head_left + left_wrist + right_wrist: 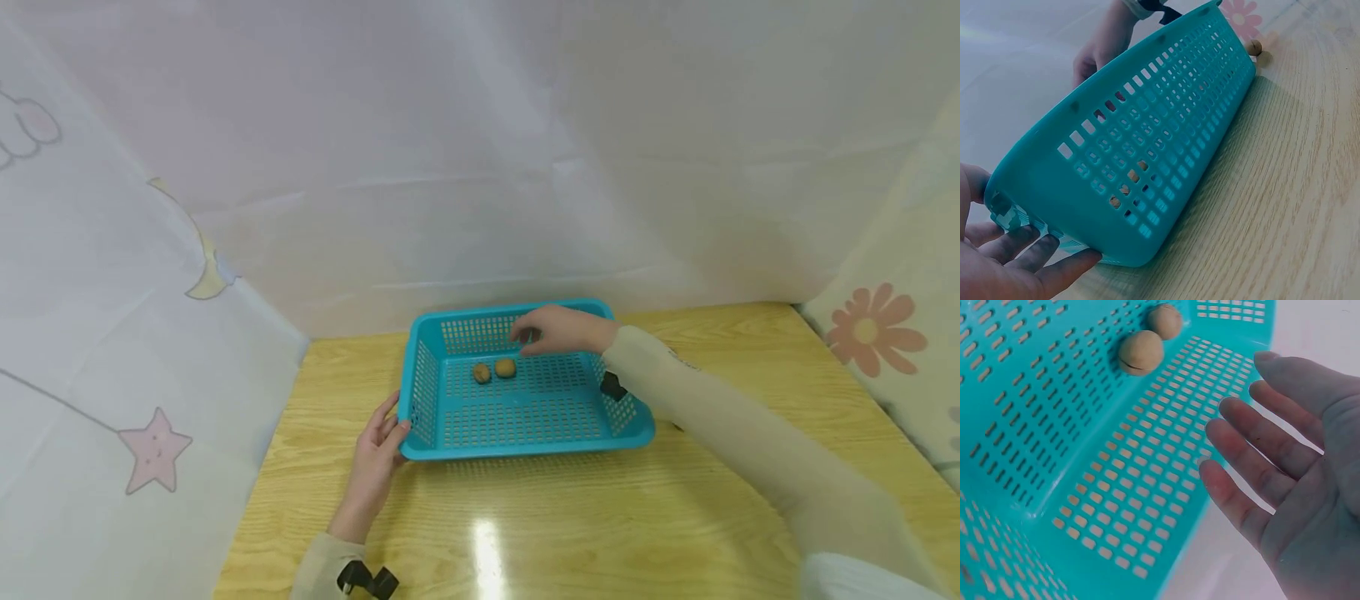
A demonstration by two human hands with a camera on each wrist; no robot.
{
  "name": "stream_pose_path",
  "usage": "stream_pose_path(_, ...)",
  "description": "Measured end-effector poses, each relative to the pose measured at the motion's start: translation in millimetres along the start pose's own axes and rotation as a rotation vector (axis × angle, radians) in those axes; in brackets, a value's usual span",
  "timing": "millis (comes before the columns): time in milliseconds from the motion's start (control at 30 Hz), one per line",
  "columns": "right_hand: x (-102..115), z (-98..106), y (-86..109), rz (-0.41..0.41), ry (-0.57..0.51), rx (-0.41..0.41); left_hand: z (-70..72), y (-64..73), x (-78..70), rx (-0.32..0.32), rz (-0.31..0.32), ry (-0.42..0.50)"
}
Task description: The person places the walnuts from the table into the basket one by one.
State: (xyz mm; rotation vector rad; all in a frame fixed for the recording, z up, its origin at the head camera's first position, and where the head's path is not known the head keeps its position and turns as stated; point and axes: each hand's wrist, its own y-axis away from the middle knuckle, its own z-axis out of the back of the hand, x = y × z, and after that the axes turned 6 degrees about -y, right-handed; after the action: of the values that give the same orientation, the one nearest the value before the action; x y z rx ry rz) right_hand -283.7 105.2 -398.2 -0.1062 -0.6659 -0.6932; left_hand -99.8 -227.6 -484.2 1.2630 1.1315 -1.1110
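Observation:
A blue plastic basket (pixel 517 452) with slotted walls stands on the table. Two walnuts lie on its floor, one walnut (pixel 482 372) left of the other walnut (pixel 506 367). My left hand (pixel 374 457) holds the basket's near left corner, thumb at the rim and fingers against the outside of the end wall. Over the far part of the basket hovers my right hand (pixel 558 328), its fingers loosely bent and spread. The right wrist view shows nothing in that palm (pixel 1316 512).
In the left wrist view, another walnut (pixel 1252 47) sits on the wooden table (pixel 1297 169) beyond the basket's far end; the right sleeve (pixel 720 417) mostly covers that area in the head view. A pale cloth backdrop (pixel 480 208) rises behind the table.

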Motion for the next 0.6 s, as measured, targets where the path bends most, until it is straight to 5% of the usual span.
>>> stream_pose_path(367,0.1,22.9,51.7,0.079,-0.009,-0.121,-0.9,-0.8,-2.3,0.002,0.009,0.006)
stream_pose_path(600,-7.4,35.2,87.7,0.031,0.003,-0.191,-0.1,1.5,-3.3,-0.008,0.015,-0.002)
